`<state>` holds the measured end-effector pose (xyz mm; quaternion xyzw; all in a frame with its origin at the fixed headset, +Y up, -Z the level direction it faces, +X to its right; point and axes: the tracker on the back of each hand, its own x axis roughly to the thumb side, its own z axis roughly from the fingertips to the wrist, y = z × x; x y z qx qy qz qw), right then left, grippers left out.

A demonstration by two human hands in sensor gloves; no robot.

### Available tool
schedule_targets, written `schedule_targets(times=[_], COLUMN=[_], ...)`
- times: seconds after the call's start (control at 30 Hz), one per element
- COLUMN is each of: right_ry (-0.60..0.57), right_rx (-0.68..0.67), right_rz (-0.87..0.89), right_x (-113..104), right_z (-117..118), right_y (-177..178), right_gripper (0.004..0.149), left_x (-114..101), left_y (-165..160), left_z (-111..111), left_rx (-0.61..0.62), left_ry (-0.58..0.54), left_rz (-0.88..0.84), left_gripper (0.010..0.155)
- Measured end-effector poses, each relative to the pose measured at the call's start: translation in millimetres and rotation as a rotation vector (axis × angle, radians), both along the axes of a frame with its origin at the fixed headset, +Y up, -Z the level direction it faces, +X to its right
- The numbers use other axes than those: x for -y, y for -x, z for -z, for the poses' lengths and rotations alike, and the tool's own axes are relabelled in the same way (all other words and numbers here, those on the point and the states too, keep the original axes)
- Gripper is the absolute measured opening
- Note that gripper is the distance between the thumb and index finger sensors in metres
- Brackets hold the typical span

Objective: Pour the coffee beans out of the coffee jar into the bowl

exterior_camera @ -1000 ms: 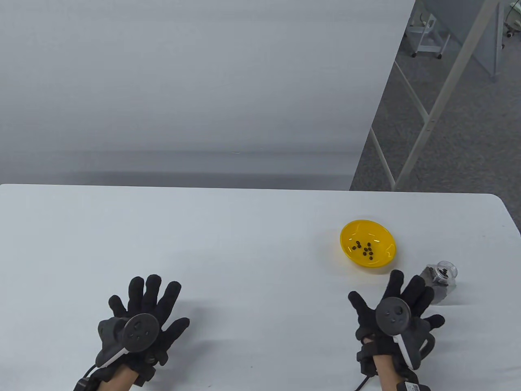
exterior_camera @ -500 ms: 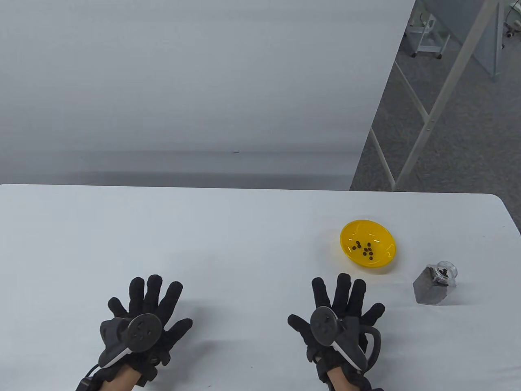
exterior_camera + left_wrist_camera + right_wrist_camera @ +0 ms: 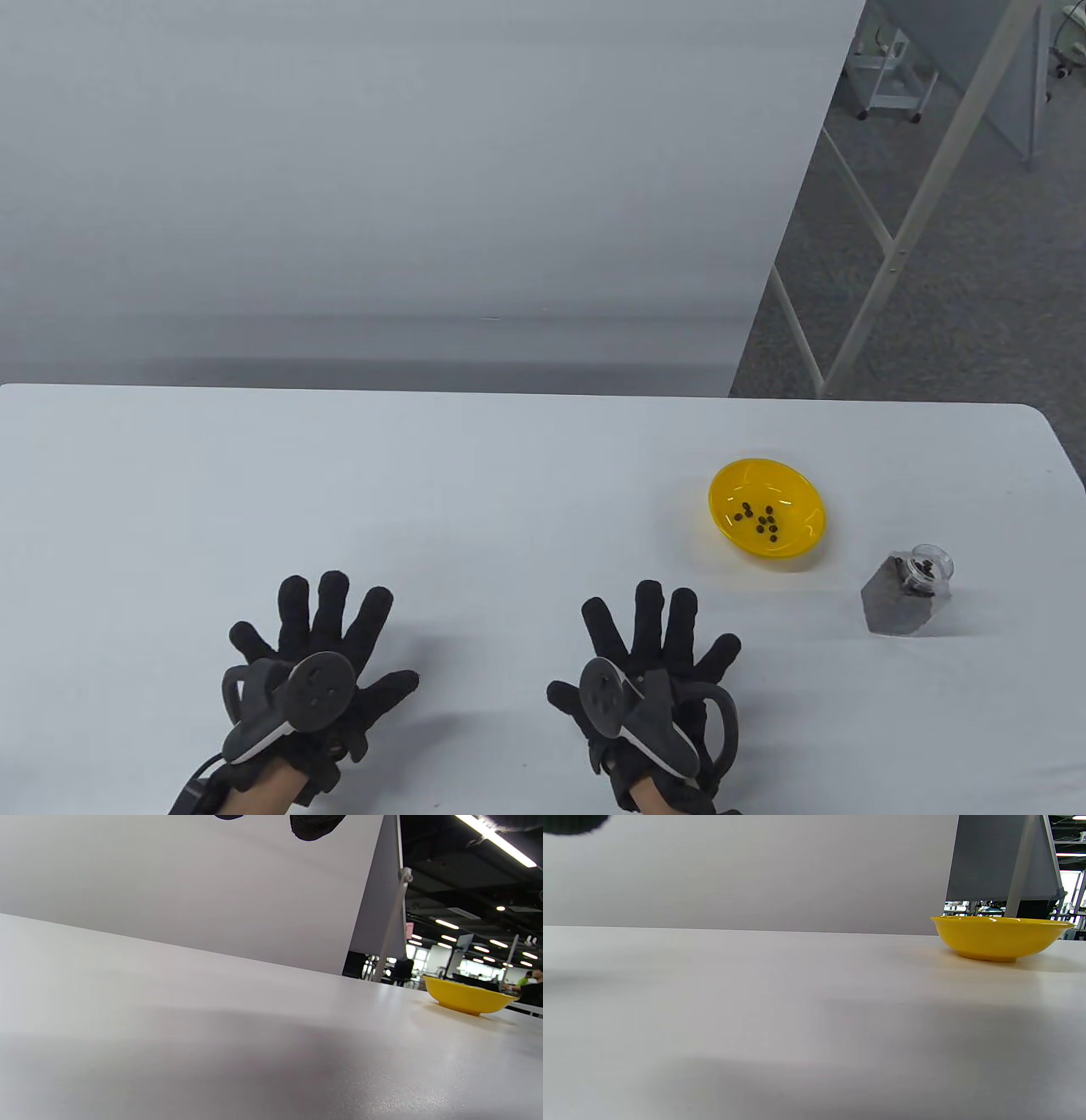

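Observation:
A yellow bowl (image 3: 768, 508) with several dark coffee beans (image 3: 765, 520) in it sits on the white table at the right. It also shows in the left wrist view (image 3: 466, 997) and the right wrist view (image 3: 999, 936). A small clear coffee jar (image 3: 908, 591) stands upright just right of and nearer than the bowl, with a few beans inside. My left hand (image 3: 318, 645) lies flat with fingers spread near the front left, holding nothing. My right hand (image 3: 649, 649) lies flat with fingers spread near the front middle, well left of the jar, holding nothing.
The white table (image 3: 475, 492) ends at a rounded far right corner. A grey partition wall (image 3: 407, 170) stands behind it. Metal frame legs (image 3: 925, 187) stand on the carpet at the far right.
My right hand has moved left, away from the jar, to the front middle of the table. The jar stands free. My left hand has barely shifted.

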<state>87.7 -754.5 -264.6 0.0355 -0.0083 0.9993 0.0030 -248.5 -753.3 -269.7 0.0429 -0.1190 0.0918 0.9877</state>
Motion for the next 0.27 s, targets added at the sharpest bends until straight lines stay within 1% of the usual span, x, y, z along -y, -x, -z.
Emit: schedule_targets(times=[0.27], right_ry=[0.022], right_rx=[0.015], right_rz=[-0.005], right_x=[4.3], right_z=[5.6], right_y=[1.7], right_gripper=[0.092], left_x=[8.2], left_y=[-0.1], left_z=[6.0], left_rx=[-0.001], left_ry=[0.031], left_rz=[0.009], left_gripper=[0.098])
